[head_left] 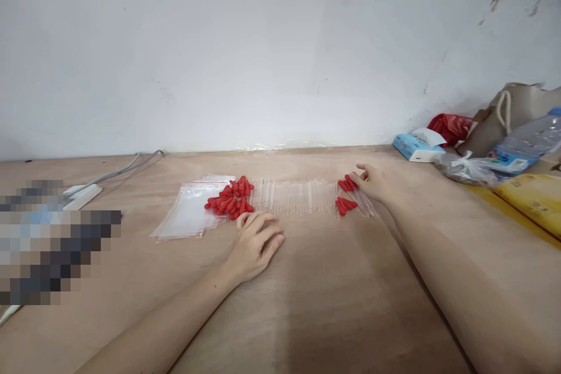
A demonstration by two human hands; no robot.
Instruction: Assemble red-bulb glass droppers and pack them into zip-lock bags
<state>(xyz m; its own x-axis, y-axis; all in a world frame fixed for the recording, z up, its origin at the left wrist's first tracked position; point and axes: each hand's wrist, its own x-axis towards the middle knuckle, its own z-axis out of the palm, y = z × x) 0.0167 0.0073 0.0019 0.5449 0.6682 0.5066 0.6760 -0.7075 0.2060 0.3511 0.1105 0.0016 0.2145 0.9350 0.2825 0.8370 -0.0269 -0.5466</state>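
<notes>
My left hand (258, 245) rests above the table with its fingers spread and curved, holding nothing. Just beyond its fingertips lies a heap of red rubber dropper bulbs (225, 204). A row of thin clear tubes (298, 197) stretches from that heap toward the right. My right hand (371, 182) is over the row's right end, thumb and index finger apart, with a fingertip touching a red bulb. Under and beside it lie two small groups of droppers (346, 205), red bulbs with clear tubes pointing right. Part of the upper group is hidden by that hand.
Clear zip bags (188, 210) are stacked left of the heap. At the right stand a blue tissue pack (418, 146), a plastic bottle (526, 140), a tied plastic bag (467, 169) and a yellow package (532, 201). A grey cable (125, 170) runs to a white power strip (83, 196).
</notes>
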